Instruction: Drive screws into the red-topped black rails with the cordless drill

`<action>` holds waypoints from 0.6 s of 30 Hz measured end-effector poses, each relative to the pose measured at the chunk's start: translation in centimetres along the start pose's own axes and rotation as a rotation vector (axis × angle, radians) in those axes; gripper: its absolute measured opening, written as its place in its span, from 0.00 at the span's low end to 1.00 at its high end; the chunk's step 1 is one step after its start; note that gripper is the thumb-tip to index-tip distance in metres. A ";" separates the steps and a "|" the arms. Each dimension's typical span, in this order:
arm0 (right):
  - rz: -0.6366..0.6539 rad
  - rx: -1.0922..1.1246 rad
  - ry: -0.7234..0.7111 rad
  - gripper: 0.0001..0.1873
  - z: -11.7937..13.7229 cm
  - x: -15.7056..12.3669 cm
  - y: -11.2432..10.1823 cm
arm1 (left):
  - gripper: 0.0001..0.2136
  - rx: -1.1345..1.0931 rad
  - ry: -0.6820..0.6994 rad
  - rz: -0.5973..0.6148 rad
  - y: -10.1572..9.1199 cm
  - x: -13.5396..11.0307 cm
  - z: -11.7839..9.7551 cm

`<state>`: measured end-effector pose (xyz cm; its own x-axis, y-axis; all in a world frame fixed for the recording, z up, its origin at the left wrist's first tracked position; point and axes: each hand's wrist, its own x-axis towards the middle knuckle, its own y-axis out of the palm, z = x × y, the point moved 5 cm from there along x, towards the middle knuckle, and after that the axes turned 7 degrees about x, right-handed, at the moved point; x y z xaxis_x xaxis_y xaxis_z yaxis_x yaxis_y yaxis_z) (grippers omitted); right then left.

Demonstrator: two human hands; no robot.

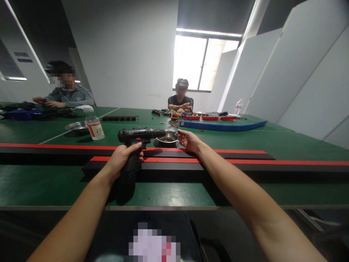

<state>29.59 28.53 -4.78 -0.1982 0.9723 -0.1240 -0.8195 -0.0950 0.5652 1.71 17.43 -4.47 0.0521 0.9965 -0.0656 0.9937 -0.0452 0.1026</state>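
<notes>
My left hand [126,157] is wrapped round the grip of a black cordless drill [133,136], whose nose points right. At the drill's tip is my right hand [188,140], thumb and fingers pinched together; whatever they hold is too small to make out. Just behind the tip stands a metal bowl [163,143] with many small dark pieces in it. Beneath my hands lie two long black bars with red top strips, the nearer bar [174,166] in front of the farther bar [60,148].
A clear bottle [95,127] and a metal dish [79,126] stand at the left. Behind the bowl lie a long blue strip [218,126] and coloured wires [174,116]. Two people sit across the green table [174,194], one at the far left, one near the window.
</notes>
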 end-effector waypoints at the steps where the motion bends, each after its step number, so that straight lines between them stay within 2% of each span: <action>1: 0.004 0.000 0.000 0.10 0.0 0.0 0.0 | 0.13 0.001 0.001 0.001 0.0 0.0 0.0; 14: 0.041 -0.098 -0.019 0.04 -0.1 0.7 -0.4 | 0.13 0.018 0.007 0.011 0.0 0.0 0.0; 18: 0.038 -0.155 -0.081 0.04 -0.2 1.1 -0.6 | 0.13 0.056 0.006 -0.011 0.1 -0.2 -0.3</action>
<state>29.81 29.62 -5.42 -0.1917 0.9808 -0.0358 -0.8865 -0.1573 0.4352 1.74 17.21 -4.19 0.0406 0.9974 -0.0603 0.9982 -0.0378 0.0465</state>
